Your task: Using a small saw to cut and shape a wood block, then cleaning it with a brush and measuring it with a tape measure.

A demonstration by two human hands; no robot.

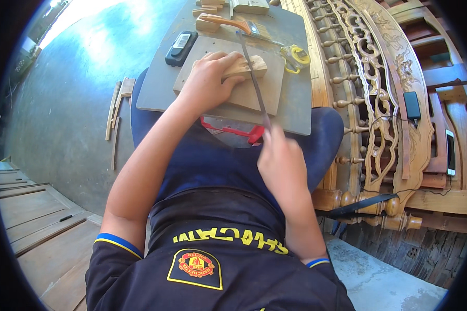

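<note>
Under my left hand [211,78], a small pale wood block [258,68] is pressed onto a flat wooden board [269,96]. My fingers curl over the block's left part and the thumb lies along its near side. In my right hand [281,158], blurred by motion, is one end of a long, thin, dark metal file [258,94]. It slants up and away to a blue tip, crossing the block near its right end. The handle end is hidden in my fist.
The board rests on a grey work board [301,111] above my lap. Around it lie a black case [181,48], a paintbrush [233,23], yellow-handled scissors [297,58] and several wood blocks. A red-framed object [233,129] shows below. Carved wooden furniture [371,98] with a phone [450,152] stands right; wood strips [118,109] lie left.
</note>
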